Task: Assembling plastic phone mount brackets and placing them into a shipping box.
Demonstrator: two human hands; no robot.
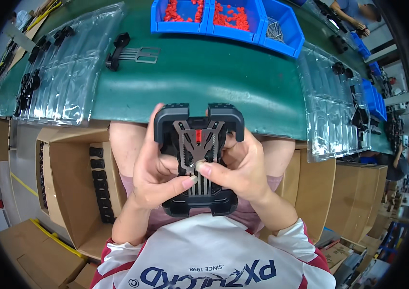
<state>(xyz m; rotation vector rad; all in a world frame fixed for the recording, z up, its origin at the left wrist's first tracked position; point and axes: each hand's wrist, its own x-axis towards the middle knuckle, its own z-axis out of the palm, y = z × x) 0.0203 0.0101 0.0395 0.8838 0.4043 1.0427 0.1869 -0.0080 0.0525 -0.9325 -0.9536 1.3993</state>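
Note:
Over my lap, just off the table's near edge, I hold a black phone holder [185, 144] with both hands. Its jaws stick out at the top and bottom ends, and a slotted metal plate [210, 144] faces up. A small red piece [198, 136] shows in the upper middle of the plate. My left hand [152, 178] grips the left side, its thumb resting low on the holder. My right hand [245, 168] wraps the right side with the thumb pressing on the plate's middle. Most of the other fingers are hidden underneath.
On the green table [185, 77] lies a slotted metal plate with a black jaw [113, 57]. Blue bins [180, 27] at the back hold small red parts and metal pins. Clear plastic trays [64, 72] flank both sides. An open cardboard box [80, 212] contains black parts. Another person [354, 17] works far right.

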